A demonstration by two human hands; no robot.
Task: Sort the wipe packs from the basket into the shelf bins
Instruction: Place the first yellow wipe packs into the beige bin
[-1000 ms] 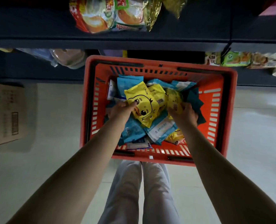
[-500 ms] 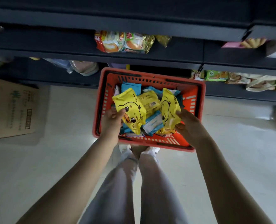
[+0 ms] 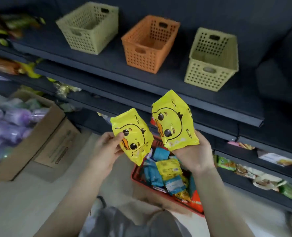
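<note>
My left hand (image 3: pixel 106 148) holds a yellow wipe pack with a duck face (image 3: pixel 133 135), raised above the floor. My right hand (image 3: pixel 194 155) holds a second yellow duck pack (image 3: pixel 173 120), a little higher and to the right. Below them the red basket (image 3: pixel 195 205) stands on the floor with several blue and yellow wipe packs (image 3: pixel 165 175) inside. On the dark shelf above stand three perforated bins: a pale green bin (image 3: pixel 88 28) at left, an orange bin (image 3: pixel 148 43) in the middle, and another pale green bin (image 3: pixel 212 60) at right. All three bins look empty.
An open cardboard box (image 3: pixel 44 139) with purple packs stands on the floor at left. Lower shelves at right carry snack bags (image 3: pixel 261 175). More snack bags (image 3: pixel 8 29) lie on the shelves at far left. My legs are below, on the pale floor.
Both hands have lifted their yellow duck packs out of the basket and up toward the shelf. My view has tilted up from the basket to the three bins.
</note>
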